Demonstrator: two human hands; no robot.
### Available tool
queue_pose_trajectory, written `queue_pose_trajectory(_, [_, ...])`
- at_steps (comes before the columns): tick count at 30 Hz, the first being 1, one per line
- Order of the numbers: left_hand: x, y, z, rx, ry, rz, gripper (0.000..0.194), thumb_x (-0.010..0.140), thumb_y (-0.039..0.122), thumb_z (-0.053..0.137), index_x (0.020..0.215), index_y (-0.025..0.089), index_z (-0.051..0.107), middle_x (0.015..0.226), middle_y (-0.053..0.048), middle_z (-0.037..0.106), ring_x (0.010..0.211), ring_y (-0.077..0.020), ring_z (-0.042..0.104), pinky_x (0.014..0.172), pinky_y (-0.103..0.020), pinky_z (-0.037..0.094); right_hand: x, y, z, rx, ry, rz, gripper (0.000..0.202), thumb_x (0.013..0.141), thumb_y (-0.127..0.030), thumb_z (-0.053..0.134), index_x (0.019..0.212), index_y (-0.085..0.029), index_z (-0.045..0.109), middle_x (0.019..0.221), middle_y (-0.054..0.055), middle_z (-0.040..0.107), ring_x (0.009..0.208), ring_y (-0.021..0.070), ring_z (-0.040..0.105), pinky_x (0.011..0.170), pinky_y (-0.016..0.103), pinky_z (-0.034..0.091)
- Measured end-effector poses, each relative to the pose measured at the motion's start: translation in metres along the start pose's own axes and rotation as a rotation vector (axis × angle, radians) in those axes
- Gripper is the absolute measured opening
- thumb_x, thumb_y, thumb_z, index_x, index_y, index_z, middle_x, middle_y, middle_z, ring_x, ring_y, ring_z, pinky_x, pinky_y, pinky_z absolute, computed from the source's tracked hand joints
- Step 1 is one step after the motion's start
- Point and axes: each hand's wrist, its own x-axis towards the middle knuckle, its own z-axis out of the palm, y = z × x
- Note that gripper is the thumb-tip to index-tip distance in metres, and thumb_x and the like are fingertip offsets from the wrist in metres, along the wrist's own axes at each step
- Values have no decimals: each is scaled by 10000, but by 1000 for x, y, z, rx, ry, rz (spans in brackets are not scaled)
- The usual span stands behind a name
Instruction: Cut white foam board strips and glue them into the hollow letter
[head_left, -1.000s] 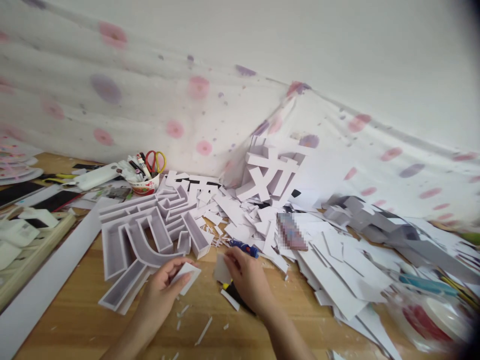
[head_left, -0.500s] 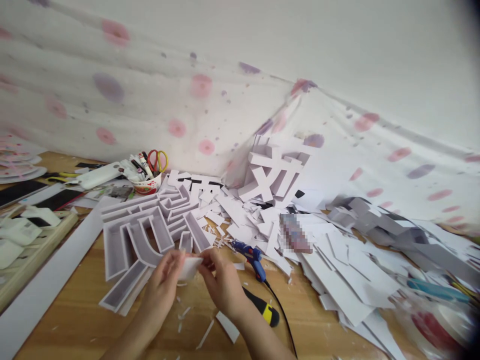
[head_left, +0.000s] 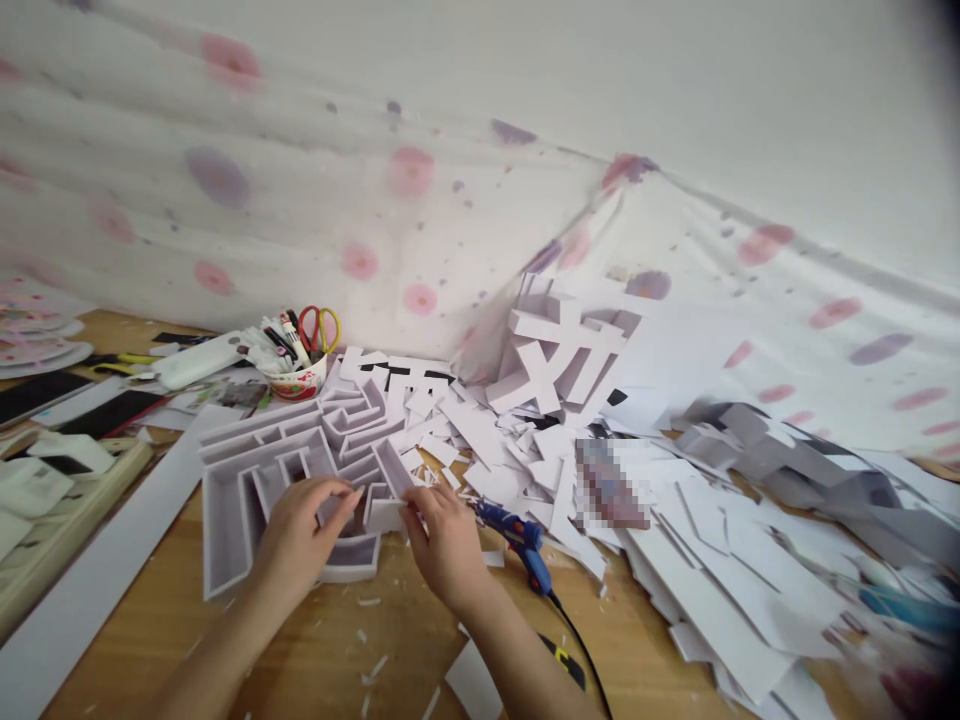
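Observation:
A white hollow letter form point(head_left: 225, 530) with thin upright walls lies on the table at left centre. Over its front part, my left hand point(head_left: 304, 530) has thumb and forefinger pinched together beside an inner wall; what lies between them, if anything, I cannot make out. My right hand point(head_left: 450, 545) pinches the right end of a small white board piece point(head_left: 385, 516), which stands upright against the letter's right side. Just right of that hand lies a blue glue gun point(head_left: 517, 530) with a black cord. A black and yellow tool point(head_left: 566, 660), partly behind my right forearm, rests nearer me.
White offcuts point(head_left: 480, 440) are heaped behind the glue gun. Another white letter form point(head_left: 566, 350) leans at the back. Stacked sheets point(head_left: 720, 570) spread to the right. A cup point(head_left: 296, 380) of pens and scissors stands back left, with a long white strip point(head_left: 112, 590) in front.
The white piece, held between both hands before, is now at the letter's right side in my right hand. My left hand has moved left over the letter, whose front part now sits differently.

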Motion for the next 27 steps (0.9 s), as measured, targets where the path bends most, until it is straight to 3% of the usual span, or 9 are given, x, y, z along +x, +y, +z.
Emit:
queue_pose_trajectory(8, [-3, -20, 14, 23, 53, 45, 236, 810, 443, 527, 800, 239, 646, 895, -41, 697, 877, -213, 622, 746, -323, 488, -1, 8, 5, 49, -14, -37, 109, 836, -138, 515, 852, -213, 593, 787, 20, 634, 826, 173, 526, 737, 264, 424])
queue_pose_trajectory(14, [-5, -20, 15, 38, 39, 64, 226, 812, 438, 530, 806, 242, 642, 885, -37, 688, 879, -213, 618, 796, -346, 475, -3, 5, 20, -11, 6, -45, 128, 772, -83, 556, 774, -203, 602, 900, 40, 604, 909, 196, 468, 796, 309, 434])
queue_pose_trajectory(21, [-7, -22, 16, 100, 10, 104, 258, 816, 429, 523, 682, 227, 611, 870, -41, 668, 861, -206, 607, 777, -340, 474, -6, 11, 30, -71, 44, -88, 154, 742, -34, 588, 751, -187, 608, 913, 50, 589, 886, 200, 448, 766, 322, 449])
queue_pose_trajectory(27, [-8, -17, 17, 162, -44, 116, 286, 821, 432, 514, 661, 225, 628, 882, -52, 649, 852, -219, 601, 755, -358, 464, -7, 16, 36, -85, 94, -193, 166, 783, -32, 559, 781, -188, 616, 943, 55, 594, 913, 209, 443, 779, 333, 462])
